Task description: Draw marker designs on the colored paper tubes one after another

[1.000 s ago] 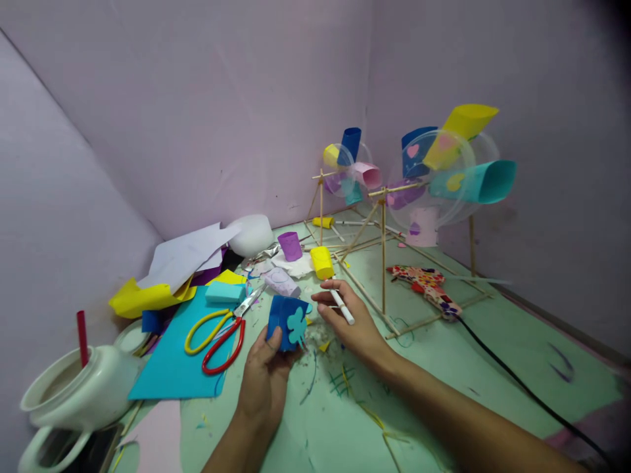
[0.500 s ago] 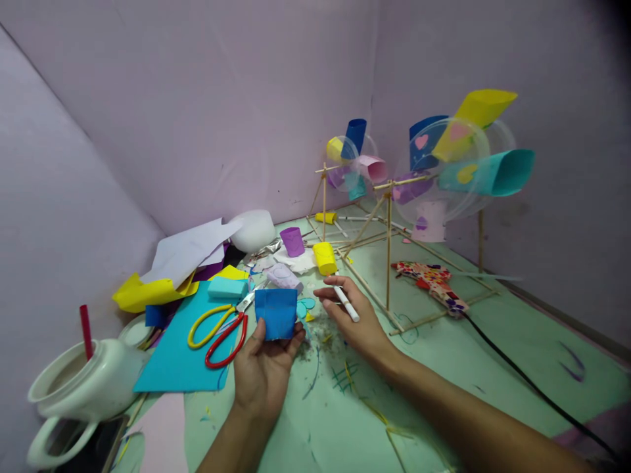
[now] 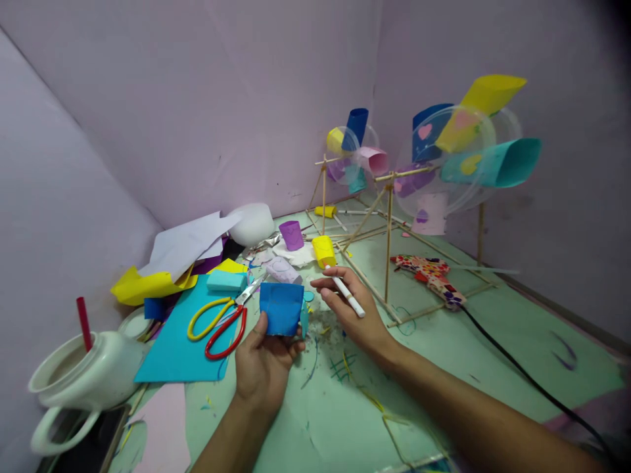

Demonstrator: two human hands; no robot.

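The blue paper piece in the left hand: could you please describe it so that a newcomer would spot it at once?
On the pale green table, find the scissors with red and yellow handles. Just right of them, the left hand holds the blue paper piece. A teal cutout at its right edge sets it apart from the yellow tube and purple tube beyond.

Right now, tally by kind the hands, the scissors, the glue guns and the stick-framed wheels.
Left hand, holding a blue piece, and right hand, holding a white pen: 2
Scissors: 1
Glue gun: 1
Stick-framed wheels: 2
Total: 6
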